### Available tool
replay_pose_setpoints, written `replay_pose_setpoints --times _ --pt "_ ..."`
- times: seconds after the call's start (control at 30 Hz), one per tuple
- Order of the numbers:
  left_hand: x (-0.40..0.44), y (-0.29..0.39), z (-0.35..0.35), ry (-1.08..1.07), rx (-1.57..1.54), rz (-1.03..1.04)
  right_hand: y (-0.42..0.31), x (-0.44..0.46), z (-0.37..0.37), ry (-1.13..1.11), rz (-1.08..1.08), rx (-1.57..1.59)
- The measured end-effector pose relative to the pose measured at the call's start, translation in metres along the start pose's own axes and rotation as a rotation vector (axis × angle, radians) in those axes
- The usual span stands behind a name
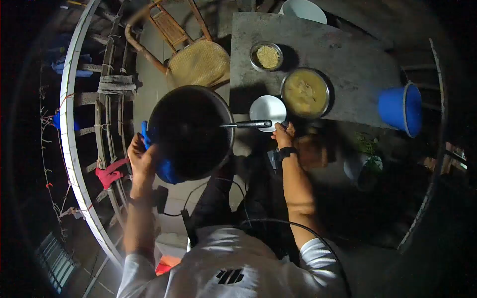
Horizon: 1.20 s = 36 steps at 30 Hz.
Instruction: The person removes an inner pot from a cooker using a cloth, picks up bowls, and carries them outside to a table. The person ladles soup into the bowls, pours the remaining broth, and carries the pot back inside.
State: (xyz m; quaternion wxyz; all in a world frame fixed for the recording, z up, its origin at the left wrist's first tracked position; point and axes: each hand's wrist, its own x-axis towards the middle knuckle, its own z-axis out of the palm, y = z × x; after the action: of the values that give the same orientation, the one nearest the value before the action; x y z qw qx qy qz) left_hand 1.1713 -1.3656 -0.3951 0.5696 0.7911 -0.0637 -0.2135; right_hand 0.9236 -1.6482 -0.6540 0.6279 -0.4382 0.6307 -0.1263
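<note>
My left hand (142,156) is closed on a blue cloth (169,171) at the left rim of a large dark wok (191,131). The wok's inside is in deep shadow, so its contents are hidden. A utensil with a black handle (254,124) lies across the wok's right rim; its far end is lost in the dark. Under that handle is a white bowl (268,107), beside the table's near edge. My right hand (283,135) pinches the bowl's lower right rim.
On the grey table (348,64) stand a metal basin of yellowish soup (304,93) and a smaller bowl of pale pieces (268,56). A blue bucket (400,107) is at the right end. A wicker chair (198,62) stands behind the wok, and a wooden rack (99,129) is at left.
</note>
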Motion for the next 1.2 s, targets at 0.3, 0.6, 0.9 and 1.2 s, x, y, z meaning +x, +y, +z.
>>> replay_pose_setpoints --times 0.3,0.6,0.9,1.2 --pt "0.009 -0.02 0.04 -0.041 0.048 -0.109 0.041 0.071 0.033 -0.026 -0.38 0.055" --pt "0.015 -0.03 0.055 -0.095 0.031 -0.053 0.011 0.068 0.049 -0.025 -0.213 0.058" --pt "0.023 -0.039 0.08 -0.044 0.083 -0.046 -0.008 0.009 -0.017 -0.267 0.434 0.332" --pt "0.026 -0.035 0.094 -0.013 0.005 -0.158 0.016 -0.027 -0.076 -0.426 0.487 0.639"
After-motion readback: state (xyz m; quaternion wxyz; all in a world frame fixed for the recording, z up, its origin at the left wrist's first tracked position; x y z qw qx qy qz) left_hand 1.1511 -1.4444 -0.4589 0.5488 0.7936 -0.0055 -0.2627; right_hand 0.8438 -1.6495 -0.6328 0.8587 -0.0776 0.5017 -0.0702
